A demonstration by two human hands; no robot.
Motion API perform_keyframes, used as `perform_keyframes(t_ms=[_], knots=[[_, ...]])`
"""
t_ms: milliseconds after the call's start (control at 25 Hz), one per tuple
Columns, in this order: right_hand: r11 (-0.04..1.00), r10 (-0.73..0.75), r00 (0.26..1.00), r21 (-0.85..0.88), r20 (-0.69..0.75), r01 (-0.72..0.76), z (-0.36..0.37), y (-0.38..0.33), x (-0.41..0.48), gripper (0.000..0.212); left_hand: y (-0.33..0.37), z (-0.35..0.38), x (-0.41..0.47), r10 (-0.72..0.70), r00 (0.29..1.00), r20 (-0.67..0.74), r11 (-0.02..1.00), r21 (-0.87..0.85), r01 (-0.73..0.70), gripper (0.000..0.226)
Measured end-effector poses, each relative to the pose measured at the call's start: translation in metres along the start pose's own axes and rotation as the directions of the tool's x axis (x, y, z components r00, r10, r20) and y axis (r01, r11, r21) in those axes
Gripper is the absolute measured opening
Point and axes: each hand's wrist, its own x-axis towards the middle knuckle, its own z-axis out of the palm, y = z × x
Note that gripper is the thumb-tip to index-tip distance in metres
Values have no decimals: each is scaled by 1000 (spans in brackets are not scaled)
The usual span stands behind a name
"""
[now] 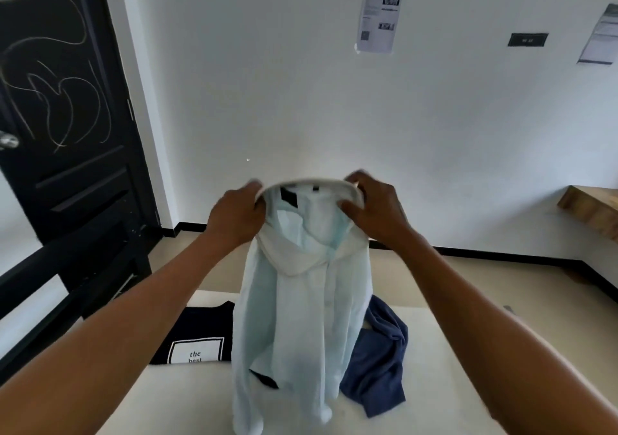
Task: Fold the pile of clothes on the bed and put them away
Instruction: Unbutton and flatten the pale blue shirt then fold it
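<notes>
A pale mint hooded garment (294,327) hangs in the air above the bed (444,361), its lower end touching the sheet. My left hand (239,215) grips the hood's rim on the left. My right hand (374,208) grips the rim on the right. A folded dark navy T-shirt (197,337) with a white square print lies flat on the bed to the left. A crumpled blue garment (378,364) lies behind and to the right of the hanging one, partly hidden by it.
A black door (63,110) stands at the left with a dark bed rail (67,264) before it. White wall ahead carries taped papers (379,19). A wooden shelf edge (588,207) juts in at the right.
</notes>
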Motion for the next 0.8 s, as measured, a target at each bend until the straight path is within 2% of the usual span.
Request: perform_keyframes(t_ms=[40,80,160,240,320,400,440,520,560,600,680,800], knots=[[994,76,994,-86,82,-69,4,8,1,17,2,-1,-4,-135,967,215,991,47,127,18],[986,138,987,-103,80,-129,9,16,-1,14,7,-2,-8,-202,921,334,979,51,197,21],[975,221,975,-3,0,-221,16,21,-2,11,25,-5,-12,-206,899,387,960,-97,262,21],[964,267,964,15,-12,-267,23,15,-2,19,43,-5,-12,-211,881,424,902,-261,342,19],[987,154,985,60,-83,-150,29,5,-10,29,58,-5,-10,-236,851,469,843,-337,419,19],[980,-2,976,194,-216,45,34,-13,-28,24,64,-4,-5,-271,841,468,797,-380,469,22],[963,-38,989,257,-144,75,36,-24,-36,26,66,-3,-3,-283,845,453,774,-412,480,21],[966,-35,981,257,190,-15,43,-37,-47,34,68,1,-3,-293,854,429,714,-497,494,16],[976,-46,952,215,301,-21,48,-33,-48,29,69,1,-3,-293,854,430,685,-529,501,14],[972,-69,940,233,334,-11,50,-29,-45,19,69,1,-5,-285,849,445,672,-538,508,13],[925,-86,935,377,343,-53,42,-21,-36,9,62,-3,-4,-226,837,499,736,-475,482,24],[823,-79,876,527,475,-212,23,-22,-25,14,48,-16,2,-103,852,513,942,-225,250,64]])
